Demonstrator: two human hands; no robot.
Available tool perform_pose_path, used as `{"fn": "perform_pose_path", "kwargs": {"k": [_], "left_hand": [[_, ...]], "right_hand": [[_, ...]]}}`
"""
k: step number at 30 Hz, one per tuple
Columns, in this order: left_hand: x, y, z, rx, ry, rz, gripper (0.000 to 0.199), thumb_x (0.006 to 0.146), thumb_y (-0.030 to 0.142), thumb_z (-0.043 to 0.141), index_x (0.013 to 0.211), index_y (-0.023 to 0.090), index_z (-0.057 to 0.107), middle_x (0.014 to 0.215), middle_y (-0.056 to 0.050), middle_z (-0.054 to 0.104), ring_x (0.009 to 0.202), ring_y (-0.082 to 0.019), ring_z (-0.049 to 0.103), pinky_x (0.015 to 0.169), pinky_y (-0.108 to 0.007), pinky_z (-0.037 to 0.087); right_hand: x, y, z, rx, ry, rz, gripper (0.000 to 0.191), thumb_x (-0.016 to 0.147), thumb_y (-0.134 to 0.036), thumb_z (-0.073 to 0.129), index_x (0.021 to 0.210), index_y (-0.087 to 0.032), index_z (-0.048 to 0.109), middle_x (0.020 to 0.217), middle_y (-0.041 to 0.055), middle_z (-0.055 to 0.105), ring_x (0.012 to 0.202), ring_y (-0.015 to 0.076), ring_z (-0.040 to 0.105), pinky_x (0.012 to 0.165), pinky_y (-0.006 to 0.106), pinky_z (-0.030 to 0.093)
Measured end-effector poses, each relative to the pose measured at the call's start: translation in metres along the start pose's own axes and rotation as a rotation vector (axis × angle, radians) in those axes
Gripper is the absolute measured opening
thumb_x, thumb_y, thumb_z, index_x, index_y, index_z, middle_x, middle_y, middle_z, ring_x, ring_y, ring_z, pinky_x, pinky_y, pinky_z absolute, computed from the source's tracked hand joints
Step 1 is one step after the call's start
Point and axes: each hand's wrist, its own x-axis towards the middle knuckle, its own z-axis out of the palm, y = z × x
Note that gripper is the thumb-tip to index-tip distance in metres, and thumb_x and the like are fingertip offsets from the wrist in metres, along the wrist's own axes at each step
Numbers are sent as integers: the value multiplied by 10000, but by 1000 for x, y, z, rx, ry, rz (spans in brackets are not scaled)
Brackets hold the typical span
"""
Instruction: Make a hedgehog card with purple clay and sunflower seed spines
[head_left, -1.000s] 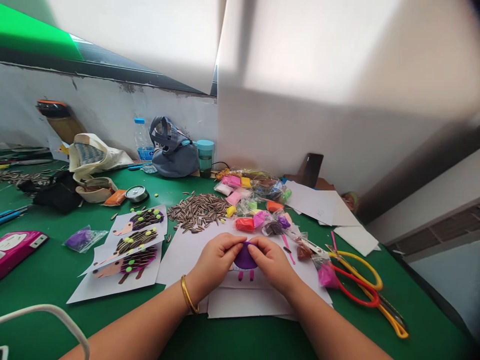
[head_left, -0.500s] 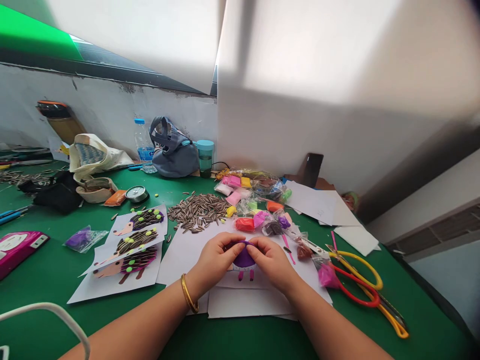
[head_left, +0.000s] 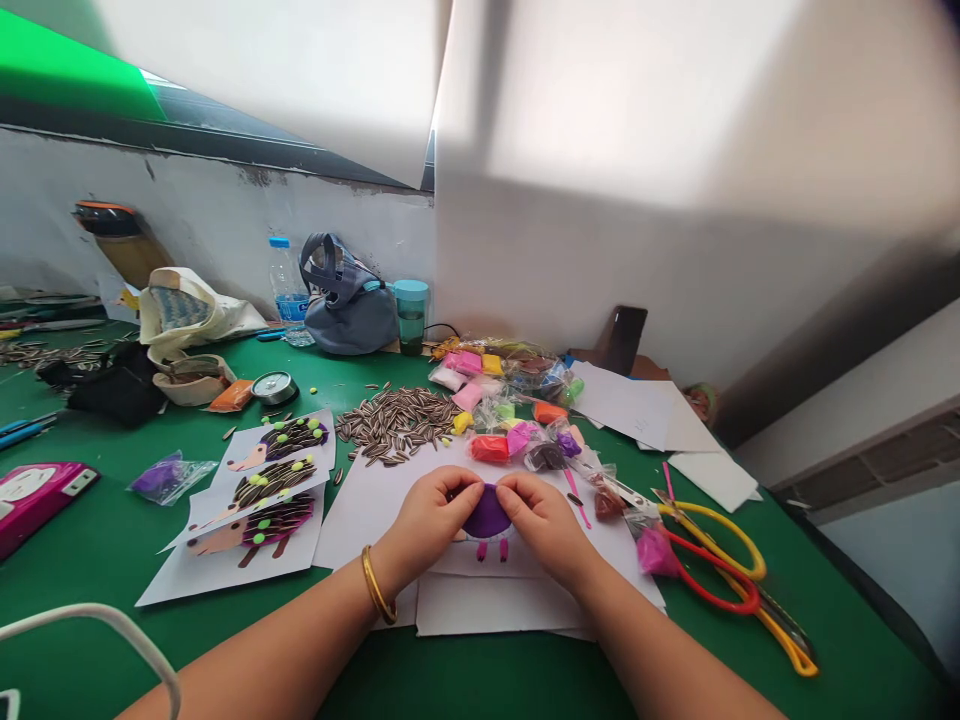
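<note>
Between my two hands is a flat piece of purple modelling clay (head_left: pixel 487 513), pinched at its upper edge. My left hand (head_left: pixel 439 510) grips its left side with thumb and fingers; my right hand (head_left: pixel 541 515) grips the right side the same way. Just below it, a sheet of white paper (head_left: pixel 450 567) bears two small pink clay legs (head_left: pixel 493 550). Part of the drawing on that sheet is hidden by the clay and my hands. A pink clay tool (head_left: pixel 578 498) lies right of my right hand.
Sunflower seeds (head_left: pixel 397 422) are heaped beyond my hands, beside bagged coloured clay (head_left: pixel 489 448). Finished hedgehog pictures (head_left: pixel 259 500) lie to the left, near a bag of purple clay (head_left: pixel 169 478). Scissors with red and yellow handles (head_left: pixel 720 570) rest at the right. A phone (head_left: pixel 625 340) leans at the back.
The purple clay looks slightly wider and flatter between my fingers, and my hands have shifted a little apart. Everything else stays in place.
</note>
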Motion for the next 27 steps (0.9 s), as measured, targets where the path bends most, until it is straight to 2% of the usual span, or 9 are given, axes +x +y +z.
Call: {"fn": "perform_pose_path", "kwargs": {"k": [5, 8, 12, 14, 17, 20, 22, 24, 27], "left_hand": [[0, 0, -1, -12, -10, 48, 376, 838, 473, 547, 1026, 183, 695, 977, -79, 647, 826, -202, 623, 475, -205, 507], [0, 1, -1, 51, 18, 110, 272, 798, 403, 617, 930, 193, 728, 942, -72, 664, 865, -205, 631, 558, -214, 538], [-2, 3, 0, -13, 45, -29, 322, 788, 461, 613, 917, 178, 698, 943, -72, 652, 825, -224, 645, 452, -222, 521], [-2, 3, -1, -25, 32, -23, 360, 816, 486, 578, 990, 192, 693, 1007, -77, 651, 866, -232, 646, 452, -223, 519], [-1, 2, -2, 63, 18, 123, 290, 828, 426, 592, 971, 209, 721, 980, -66, 677, 885, -206, 643, 626, -254, 554], [0, 1, -2, 130, 54, 195, 194, 794, 361, 638, 797, 187, 724, 832, -48, 688, 820, -183, 639, 749, -281, 542], [-1, 2, -2, 74, 80, 98, 237, 802, 397, 622, 800, 175, 703, 838, -51, 680, 792, -188, 642, 649, -265, 548], [-2, 4, -1, -21, 70, -23, 323, 817, 466, 590, 931, 181, 690, 927, -61, 673, 796, -202, 649, 519, -238, 527], [-2, 5, -1, -62, 34, -12, 376, 804, 470, 608, 1046, 190, 677, 973, -65, 675, 810, -200, 644, 533, -242, 530]], "right_hand": [[0, -3, 2, 44, -24, 31, 166, 816, -321, 596, 879, -178, 653, 811, 17, 658, 746, 162, 589, 681, 265, 463], [0, -3, 2, 35, -35, 29, 167, 815, -316, 601, 875, -173, 664, 818, 20, 666, 758, 164, 599, 690, 266, 465], [0, -4, 2, 41, -57, 37, 196, 807, -314, 619, 937, -178, 673, 859, 22, 687, 779, 166, 613, 691, 259, 467], [-1, -5, 2, 22, -56, 35, 179, 813, -304, 608, 925, -182, 677, 854, 20, 691, 776, 166, 613, 685, 256, 467], [-1, -7, 3, -24, -53, 30, 164, 827, -307, 587, 878, -184, 684, 810, 17, 688, 749, 164, 607, 666, 254, 460], [-1, -8, 3, -54, -75, 22, 170, 822, -319, 602, 877, -188, 694, 808, 19, 696, 741, 165, 606, 656, 253, 452], [-1, -8, 3, -65, -86, 24, 174, 814, -317, 615, 897, -189, 699, 823, 20, 704, 742, 165, 605, 652, 253, 447], [-1, -8, 3, -73, -83, 37, 170, 816, -309, 611, 895, -187, 698, 816, 20, 702, 726, 161, 598, 641, 251, 439], [-1, -7, 3, -90, -76, 36, 158, 831, -296, 585, 851, -184, 695, 792, 17, 692, 716, 159, 590, 640, 252, 433]]}}
